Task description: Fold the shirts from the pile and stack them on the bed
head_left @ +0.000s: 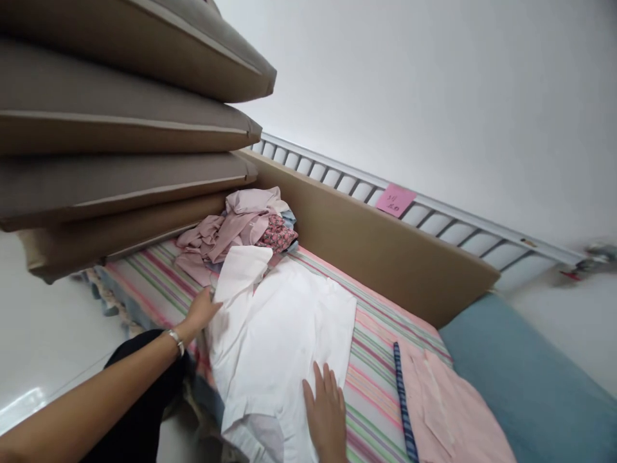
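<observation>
A white shirt point(284, 334) lies spread on a striped cloth point(376, 347) covering the bed. My left hand point(201, 313) grips the shirt's left edge by a folded-over sleeve, fingers closed on the fabric. A bracelet sits on that wrist. My right hand point(326, 411) lies flat on the shirt's lower part, fingers stretched out and pressing down.
A pile of pink and patterned clothes point(241, 228) sits behind the shirt. A folded pink garment point(448, 411) with a blue striped strip point(402, 405) lies to the right. Stacked brown cushions point(120, 128) stand at the left, a brown board point(376, 244) along the white rail, a blue mattress point(525, 379) at right.
</observation>
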The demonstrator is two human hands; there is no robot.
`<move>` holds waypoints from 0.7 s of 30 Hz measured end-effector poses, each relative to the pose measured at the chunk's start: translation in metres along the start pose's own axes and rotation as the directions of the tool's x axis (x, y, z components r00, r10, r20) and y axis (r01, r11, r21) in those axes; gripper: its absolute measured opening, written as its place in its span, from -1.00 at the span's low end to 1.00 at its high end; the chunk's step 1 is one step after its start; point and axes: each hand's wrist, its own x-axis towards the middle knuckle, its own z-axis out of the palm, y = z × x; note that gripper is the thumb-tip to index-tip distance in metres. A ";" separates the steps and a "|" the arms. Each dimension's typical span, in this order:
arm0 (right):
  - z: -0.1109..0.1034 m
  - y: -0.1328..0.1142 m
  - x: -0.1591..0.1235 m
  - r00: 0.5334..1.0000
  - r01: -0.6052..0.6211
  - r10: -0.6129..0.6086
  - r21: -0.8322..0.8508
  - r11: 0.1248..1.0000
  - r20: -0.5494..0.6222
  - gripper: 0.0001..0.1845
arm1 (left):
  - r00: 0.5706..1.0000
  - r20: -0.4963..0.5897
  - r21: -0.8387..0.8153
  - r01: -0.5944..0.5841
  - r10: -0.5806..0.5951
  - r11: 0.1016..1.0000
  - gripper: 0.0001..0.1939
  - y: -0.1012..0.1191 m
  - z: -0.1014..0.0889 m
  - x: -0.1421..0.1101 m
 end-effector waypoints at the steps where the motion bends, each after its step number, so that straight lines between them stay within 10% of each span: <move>1: 0.001 0.001 0.000 1.000 0.007 -0.007 -0.006 1.000 0.001 -0.32 | 0.999 0.027 0.006 0.026 -0.026 1.000 -0.65 0.000 0.000 0.010; 12: -0.004 0.007 0.001 0.996 -0.043 0.043 -0.006 0.999 0.084 -0.19 | 0.980 0.178 -0.065 -0.077 0.088 0.995 -0.85 -0.013 0.004 0.045; 17: -0.025 -0.064 0.014 0.994 0.019 -0.019 -0.003 1.000 -0.104 -0.22 | 0.972 0.231 -0.077 -0.022 0.039 0.997 -0.89 -0.019 0.000 0.052; 21: -0.025 -0.134 0.023 0.982 0.165 -0.175 0.130 0.978 0.071 -0.37 | 0.962 0.273 -0.117 0.055 -0.021 0.992 -0.94 -0.019 0.004 0.058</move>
